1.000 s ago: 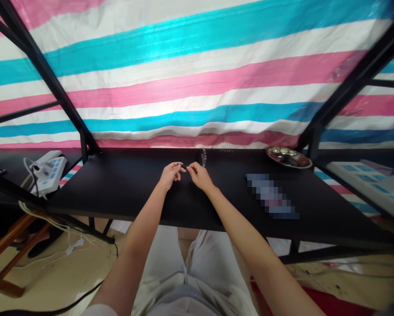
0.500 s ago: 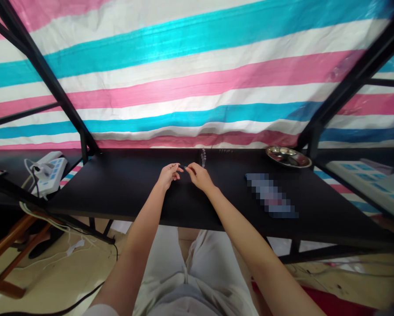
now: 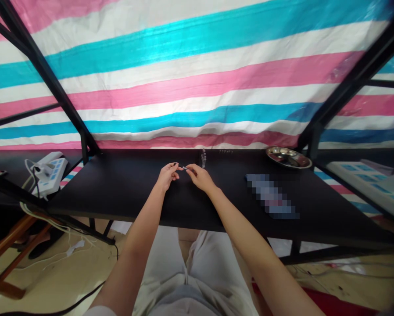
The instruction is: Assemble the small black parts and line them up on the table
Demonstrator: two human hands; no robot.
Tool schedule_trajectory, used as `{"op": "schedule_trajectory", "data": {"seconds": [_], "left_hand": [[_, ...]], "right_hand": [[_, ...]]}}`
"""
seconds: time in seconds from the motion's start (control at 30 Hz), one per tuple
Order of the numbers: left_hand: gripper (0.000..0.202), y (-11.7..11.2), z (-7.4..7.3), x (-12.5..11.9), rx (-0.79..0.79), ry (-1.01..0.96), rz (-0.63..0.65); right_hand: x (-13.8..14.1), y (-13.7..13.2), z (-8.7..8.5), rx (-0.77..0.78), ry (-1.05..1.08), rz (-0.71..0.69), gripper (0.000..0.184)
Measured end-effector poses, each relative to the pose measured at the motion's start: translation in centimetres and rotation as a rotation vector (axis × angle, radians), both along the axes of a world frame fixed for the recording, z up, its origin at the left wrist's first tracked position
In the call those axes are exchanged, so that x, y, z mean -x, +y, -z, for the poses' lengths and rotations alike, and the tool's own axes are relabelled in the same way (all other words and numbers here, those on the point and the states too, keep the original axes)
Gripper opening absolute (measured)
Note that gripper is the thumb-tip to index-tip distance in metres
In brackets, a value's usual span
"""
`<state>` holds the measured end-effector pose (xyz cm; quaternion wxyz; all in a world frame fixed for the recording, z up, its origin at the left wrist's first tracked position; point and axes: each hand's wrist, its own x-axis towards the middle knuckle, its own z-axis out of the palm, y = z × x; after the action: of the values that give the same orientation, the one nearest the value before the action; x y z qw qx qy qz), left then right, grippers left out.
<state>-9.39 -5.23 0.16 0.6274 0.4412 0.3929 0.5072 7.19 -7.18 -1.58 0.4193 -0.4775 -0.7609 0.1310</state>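
Note:
My left hand (image 3: pixel 168 176) is closed in a pinch over the black table, with a tiny dark end showing at its fingertips. Facing it, my right hand (image 3: pixel 199 175) pinches a small slim dark piece (image 3: pixel 184 167) that bridges the gap between the two hands. A bright glint lies on this piece; its exact kind is too small to make out. Just behind my right hand, a row of clear beads (image 3: pixel 203 158) lies on the tabletop. Several more tiny clear pieces (image 3: pixel 225 151) sit near the table's back edge.
On the black table (image 3: pixel 118 193), a shiny metal dish (image 3: pixel 289 158) stands at back right, with a blurred-out flat blue object (image 3: pixel 272 196) in front of it. A white power strip (image 3: pixel 54 173) with plugs lies at left. Striped sheeting (image 3: pixel 197 87) hangs behind.
Both hands stay in nearly the same place. The slim piece between the fingertips has turned slightly and now shows a bright glint where it looked plain dark before.

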Motion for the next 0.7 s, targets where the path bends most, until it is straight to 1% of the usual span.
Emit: {"op": "schedule_trajectory", "data": {"seconds": [0.17,0.23,0.27,0.33,0.43,0.5,0.53,0.6,0.7], "left_hand": [[0.038,-0.4,-0.1,-0.2,-0.037,0.026,0.09],[0.04,-0.3,0.1,-0.3,-0.065,0.065,0.097],[0.041,-0.3,0.3,-0.3,-0.081,0.082,0.077],[0.042,0.0,0.5,-0.4,-0.111,0.092,-0.01],[0.041,0.4,0.6,-0.2,-0.122,0.046,-0.217],[0.039,0.6,0.6,-0.1,-0.125,0.024,-0.321],[0.037,0.6,0.7,-0.1,-0.14,0.033,-0.343],[0.031,0.4,0.9,-0.5,-0.207,0.111,-0.332],[0.022,0.2,1.3,-1.7,-0.349,0.342,-0.256]], "right_hand": [[0.1,0.0,0.2,0.019,-0.014,-0.01,0.023],[0.1,0.0,0.1,0.036,-0.045,-0.02,0.022],[0.0,0.0,0.0,0.045,-0.063,-0.03,0.021],[-0.2,0.0,-0.2,0.057,-0.097,-0.047,0.019],[-0.9,-0.1,-0.7,0.074,-0.122,-0.026,0.016],[-1.6,-0.3,-0.9,0.115,-0.116,0.003,0.016],[-2.1,-0.4,-0.9,0.153,-0.105,0.015,0.016],[-3.0,-0.5,-0.8,0.233,-0.081,0.05,0.016],[-4.3,-0.3,-0.3,0.308,-0.086,0.181,0.015]]}}
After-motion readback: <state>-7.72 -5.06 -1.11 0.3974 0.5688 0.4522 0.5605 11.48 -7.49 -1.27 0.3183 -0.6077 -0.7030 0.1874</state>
